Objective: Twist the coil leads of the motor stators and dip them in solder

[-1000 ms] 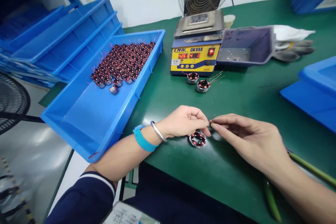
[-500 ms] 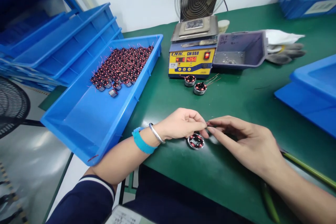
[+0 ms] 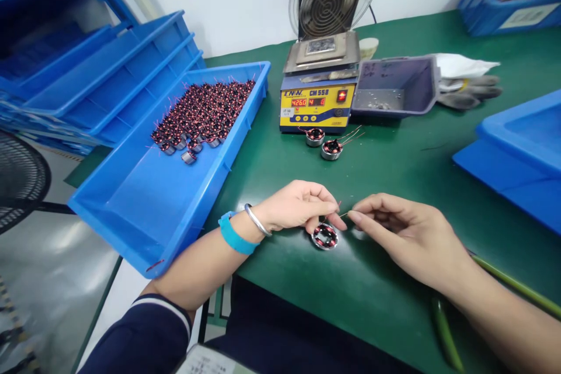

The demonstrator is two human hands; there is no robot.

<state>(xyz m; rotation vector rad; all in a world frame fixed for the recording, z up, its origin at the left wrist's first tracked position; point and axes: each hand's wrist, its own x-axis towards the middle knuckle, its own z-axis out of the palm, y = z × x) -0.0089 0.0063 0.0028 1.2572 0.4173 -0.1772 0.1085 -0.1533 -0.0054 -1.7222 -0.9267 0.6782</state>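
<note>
A round metal-rimmed coil (image 3: 325,236) with red windings lies on the green table (image 3: 280,263), just below my left hand (image 3: 302,205). The fingers of that hand are pinched together on thin wire above the coil. To its right, my right hand (image 3: 407,234) pinches the end of a thin wire (image 3: 344,214) between thumb and forefinger; the wire spans the small gap between my hands. Two more coils, one (image 3: 314,137) with short wires and one (image 3: 332,150) with long wires, rest in front of the yellow soldering pot unit (image 3: 318,106).
A blue tray (image 3: 131,187) at the left holds a heap of coils. Behind stand a fan (image 3: 331,0) and a purple-grey bin (image 3: 394,85), with grey gloves (image 3: 471,93) beside it. Green-handled pliers (image 3: 517,283) lie partly under my right forearm. Blue trays (image 3: 526,134) sit at the right.
My hands have moved slightly apart, and a thin wire now shows between them. The view has shifted a little.
</note>
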